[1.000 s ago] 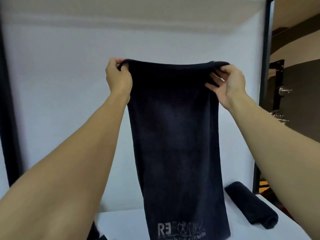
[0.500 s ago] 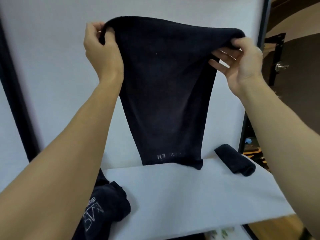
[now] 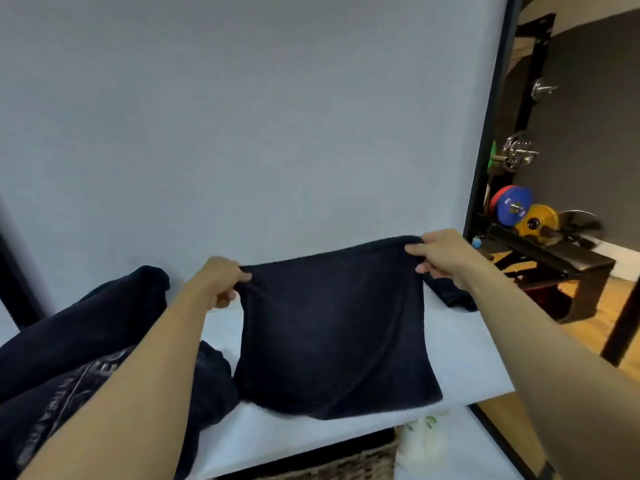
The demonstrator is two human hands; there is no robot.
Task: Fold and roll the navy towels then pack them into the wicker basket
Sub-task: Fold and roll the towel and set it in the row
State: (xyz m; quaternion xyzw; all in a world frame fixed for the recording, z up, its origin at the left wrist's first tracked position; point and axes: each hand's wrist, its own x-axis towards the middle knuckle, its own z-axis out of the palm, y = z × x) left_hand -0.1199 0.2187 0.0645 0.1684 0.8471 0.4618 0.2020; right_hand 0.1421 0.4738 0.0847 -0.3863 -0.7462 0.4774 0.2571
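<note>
A white table (image 3: 457, 362) stands before a pale backdrop (image 3: 242, 133). Above it the left hand (image 3: 221, 282) and right hand (image 3: 445, 254) each pinch a top corner of the navy towel (image 3: 332, 334) (fingers curled into the cloth), whose lower part lies on the tabletop. A heap of navy towels (image 3: 86, 341) lies at the left, a dark roll (image 3: 455, 297) behind the right wrist, and the wicker basket (image 3: 329, 466) shows under the table's near edge.

Left tabletop (image 3: 277, 441) crowded by towel pile (image 3: 69, 358); rolled towel (image 3: 453, 296) far right; bare strip along front edge; backdrop (image 3: 242, 133) behind.
</note>
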